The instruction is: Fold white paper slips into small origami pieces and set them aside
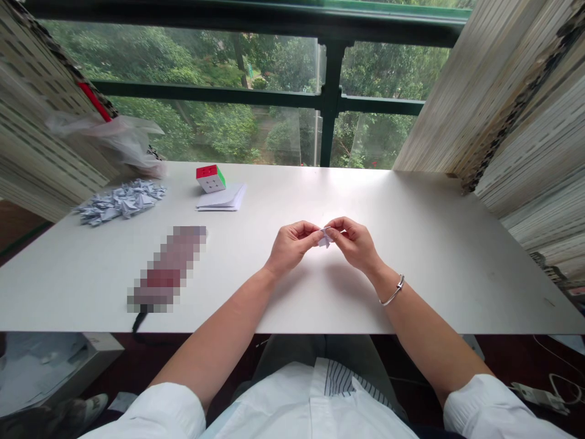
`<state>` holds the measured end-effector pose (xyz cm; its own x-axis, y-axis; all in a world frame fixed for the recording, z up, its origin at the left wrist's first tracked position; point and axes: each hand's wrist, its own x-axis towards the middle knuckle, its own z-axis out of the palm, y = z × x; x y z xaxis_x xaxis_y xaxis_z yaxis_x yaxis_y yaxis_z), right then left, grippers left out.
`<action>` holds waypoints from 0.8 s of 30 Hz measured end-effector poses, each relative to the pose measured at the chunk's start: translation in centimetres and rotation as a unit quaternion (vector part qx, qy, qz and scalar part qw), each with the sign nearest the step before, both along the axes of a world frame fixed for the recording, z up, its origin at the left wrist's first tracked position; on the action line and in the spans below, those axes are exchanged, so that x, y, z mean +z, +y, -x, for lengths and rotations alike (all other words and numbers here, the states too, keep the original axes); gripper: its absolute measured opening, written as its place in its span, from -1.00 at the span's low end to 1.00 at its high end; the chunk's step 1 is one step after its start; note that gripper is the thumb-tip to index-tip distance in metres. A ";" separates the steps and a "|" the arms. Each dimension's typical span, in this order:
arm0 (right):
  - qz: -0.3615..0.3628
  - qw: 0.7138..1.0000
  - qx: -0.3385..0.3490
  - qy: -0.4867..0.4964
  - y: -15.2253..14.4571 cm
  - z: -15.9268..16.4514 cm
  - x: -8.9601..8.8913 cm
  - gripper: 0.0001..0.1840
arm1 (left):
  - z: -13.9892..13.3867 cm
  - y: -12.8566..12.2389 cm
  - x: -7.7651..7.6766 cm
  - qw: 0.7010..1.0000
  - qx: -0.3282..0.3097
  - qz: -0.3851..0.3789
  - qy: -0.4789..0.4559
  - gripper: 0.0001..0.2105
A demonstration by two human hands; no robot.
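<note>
The folded paper piece (325, 240) is pinched between the fingertips of both hands, above the front-middle of the white table (434, 244). By the left hand (290, 247) its left edge is gripped, by the right hand (356, 244) its right edge; so small a thing is probably held at two sides so that it can be steadied and creased evenly. Whether the tabletop is touched by it cannot be told.

The forearms are brought in from both sides, elbows spread, and the hands are met nearly symmetrically, thumbs turned toward the body and index fingers curled behind the paper. On the right wrist a bracelet (393, 292) is worn.

At the far left, a pile of folded paper pieces (121, 202) is heaped, seemingly to be kept out of the way. White sheets (228, 200) are laid nearby, with a puzzle cube (211, 178) set on them, perhaps as a weight.
</note>
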<state>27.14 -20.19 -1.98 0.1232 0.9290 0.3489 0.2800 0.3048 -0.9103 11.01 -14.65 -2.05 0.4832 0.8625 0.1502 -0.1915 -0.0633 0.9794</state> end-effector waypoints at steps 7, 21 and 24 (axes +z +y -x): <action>-0.009 1.000 0.002 -0.030 -0.1 0.1 0.1 -0.72 | 0.1 0.1 0.0 1.000 -0.022 -0.012 -0.016 -0.80; 0.003 1.000 -0.005 0.009 0.2 0.2 -0.3 -0.68 | 0.0 0.0 0.0 0.999 -0.002 0.015 -0.029 -0.80; -0.008 1.000 -0.004 0.006 0.2 0.1 -0.5 -0.70 | -0.2 -0.1 0.0 1.000 -0.001 0.017 -0.023 -0.79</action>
